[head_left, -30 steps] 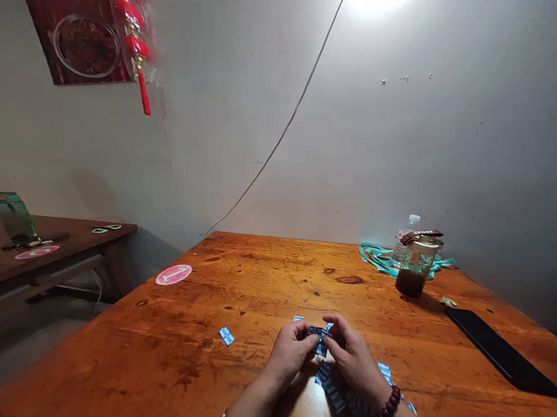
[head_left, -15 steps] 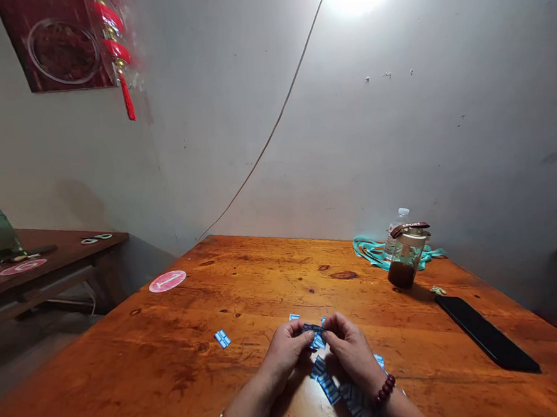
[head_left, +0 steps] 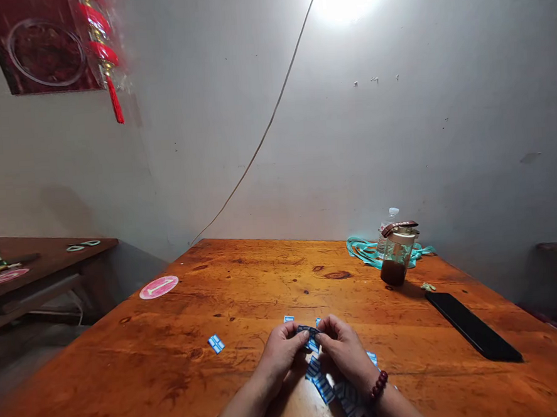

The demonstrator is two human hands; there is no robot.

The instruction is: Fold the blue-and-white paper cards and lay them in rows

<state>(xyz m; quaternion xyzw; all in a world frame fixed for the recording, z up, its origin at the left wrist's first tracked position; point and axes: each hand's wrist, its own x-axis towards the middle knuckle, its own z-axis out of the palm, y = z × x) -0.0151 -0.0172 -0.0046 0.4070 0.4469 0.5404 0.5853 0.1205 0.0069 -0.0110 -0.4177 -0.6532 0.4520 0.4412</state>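
Note:
Above the wooden table [head_left: 245, 280], my left hand [head_left: 280, 353] and my right hand [head_left: 347, 350] meet, thumbs and fingers pinched on one small, dark, flat strip [head_left: 307, 329]. Its exact kind is too small to make out. Blue-and-white patterned flat pieces [head_left: 322, 387] lie under and between my hands, some partly hidden by the right hand and wrist. One lone blue-and-white piece [head_left: 216, 344] rests to the left of my left hand. Another piece [head_left: 289, 318] shows just beyond my left fingers.
A black phone [head_left: 472, 325] lies at the right. Behind it stand a drink bottle [head_left: 397, 258] with dark liquid and a clear plastic bottle [head_left: 393, 215], with turquoise straps [head_left: 363, 250] around them. A pink round number label [head_left: 159, 287] is at the table's left edge.
The whole view has shifted slightly, so the table and its objects sit further left in the picture. Both hands keep hold of the dark strip with little finger movement.

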